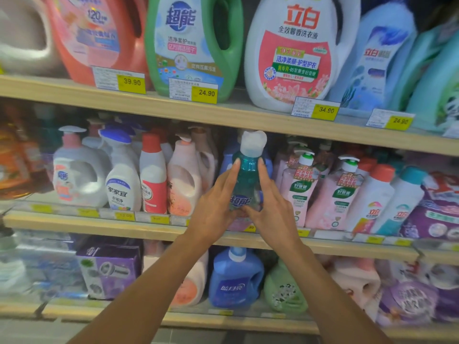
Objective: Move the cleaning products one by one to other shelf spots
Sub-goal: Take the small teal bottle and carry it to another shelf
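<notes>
A teal see-through bottle (pixel 248 175) with a white flip cap and a blue logo stands upright in front of the middle shelf (pixel 99 225). It sits between a pale pink jug (pixel 185 187) and pink pump bottles (pixel 299 192). My left hand (pixel 213 209) holds its left side and my right hand (pixel 274 209) holds its right side. Both index fingers point up along the bottle, and the thumbs meet across its lower front. Whether its base touches the shelf is hidden by my hands.
Large detergent jugs with yellow price tags fill the top shelf (pixel 149 105). The middle shelf is packed with spray, pump and capped bottles. Below stand a blue jug (pixel 236 279), a green pouch (pixel 283 286) and purple boxes (pixel 109 269).
</notes>
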